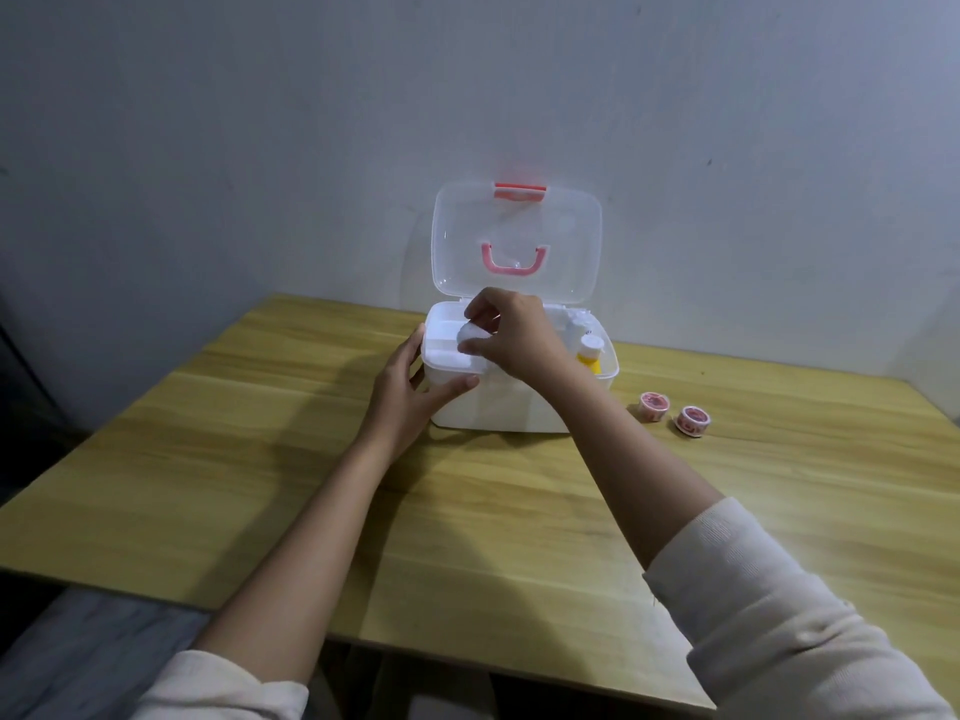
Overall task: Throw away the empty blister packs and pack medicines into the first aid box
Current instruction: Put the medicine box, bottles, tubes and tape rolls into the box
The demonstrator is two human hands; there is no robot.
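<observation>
Two hands work at the open first aid box (498, 402), which stands toward the tabletop's (260, 459) far edge.
Its raised clear lid (519, 241) could drop if the box is jostled; the left hand (410, 392) braces the near-left corner, the right hand (514, 335) pinches a small white item (470, 335) over the tray (441, 350), where it might slip; a yellow bottle (589, 356) crowds the right side, and two tape rolls (672, 412) wait near the right edge.
</observation>
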